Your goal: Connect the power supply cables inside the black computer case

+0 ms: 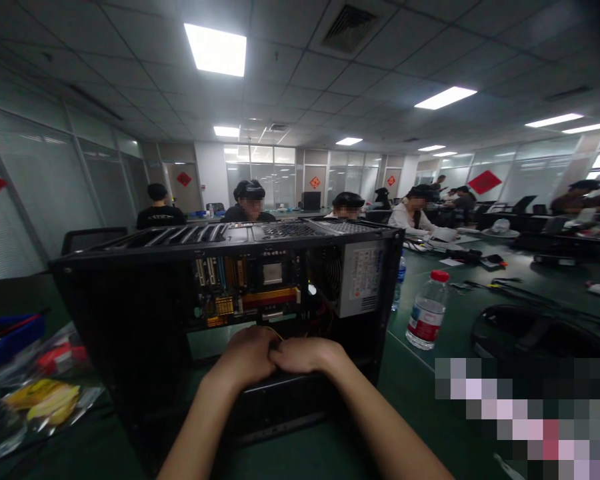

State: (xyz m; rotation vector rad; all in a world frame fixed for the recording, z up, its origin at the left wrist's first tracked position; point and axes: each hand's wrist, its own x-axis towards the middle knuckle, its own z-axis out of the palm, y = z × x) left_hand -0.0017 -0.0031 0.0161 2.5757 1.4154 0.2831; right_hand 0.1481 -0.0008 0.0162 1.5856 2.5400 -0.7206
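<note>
An open black computer case lies on the green table in front of me, its motherboard and power supply visible inside. My left hand and my right hand meet at the case's near opening, knuckles up, fingers curled down inside. A thin yellow wire arcs just above them. What the fingers hold is hidden.
A water bottle with a red cap stands right of the case. Plastic bags with coloured parts lie at the left. A round black object sits at the right. Several people sit at tables behind.
</note>
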